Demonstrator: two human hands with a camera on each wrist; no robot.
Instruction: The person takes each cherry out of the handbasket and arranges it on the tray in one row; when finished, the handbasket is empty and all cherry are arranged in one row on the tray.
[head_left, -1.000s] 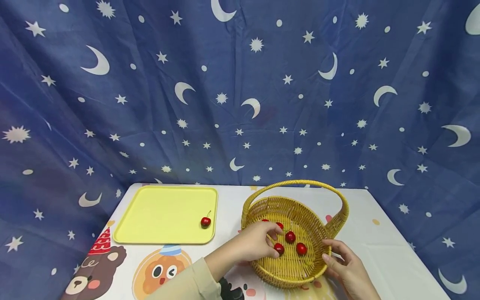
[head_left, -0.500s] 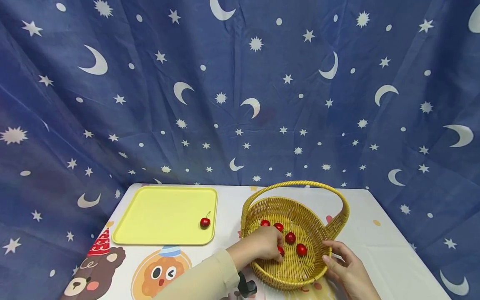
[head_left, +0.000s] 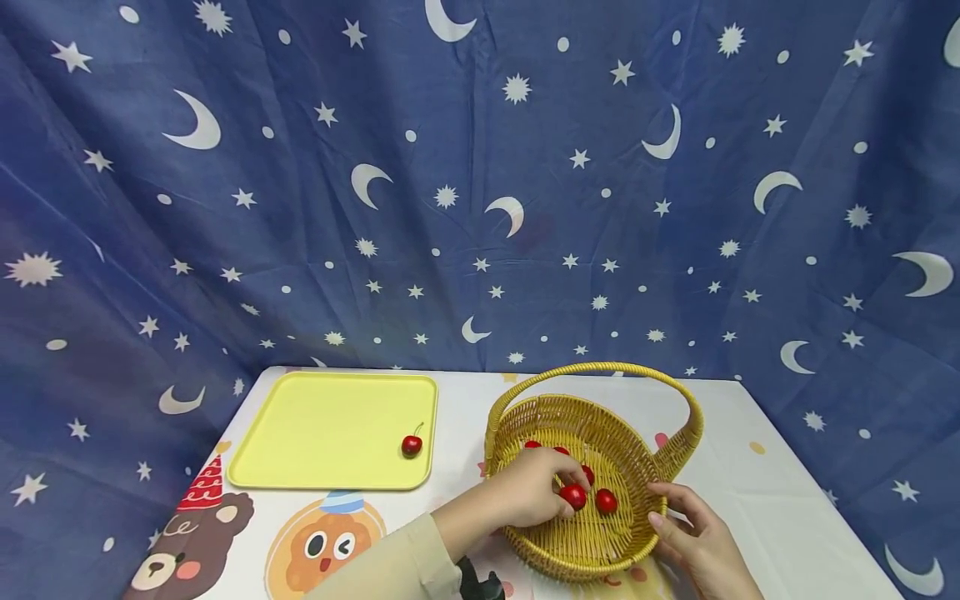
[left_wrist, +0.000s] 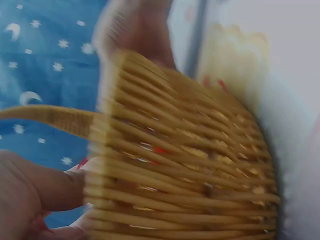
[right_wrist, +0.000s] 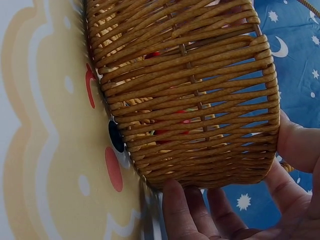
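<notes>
My left hand (head_left: pixel 534 490) reaches into the yellow wicker basket (head_left: pixel 577 570) and pinches a red cherry (head_left: pixel 573 497) between thumb and fingers. Just beside it another cherry (head_left: pixel 606 501) lies on the basket floor, and more cherries are partly hidden behind the hand. My right hand (head_left: pixel 699 533) grips the basket's right rim, thumb on the rim and fingers against the outer wall, as the right wrist view also shows. In the blurred left wrist view the woven wall (left_wrist: pixel 185 165) hides what the left hand (left_wrist: pixel 30 192) holds.
Left of the basket lies a yellow tray (head_left: pixel 330 429) with one stemmed cherry (head_left: pixel 412 444) near its right edge. The basket's tall handle (head_left: pixel 600 367) arches over its far side. A blue curtain (head_left: pixel 420 167) with moons and stars hangs behind the table.
The left hand reached down over a cherry in the basket, closed on it, and now lifts it slightly up and to the right. The right hand stays on the rim.
</notes>
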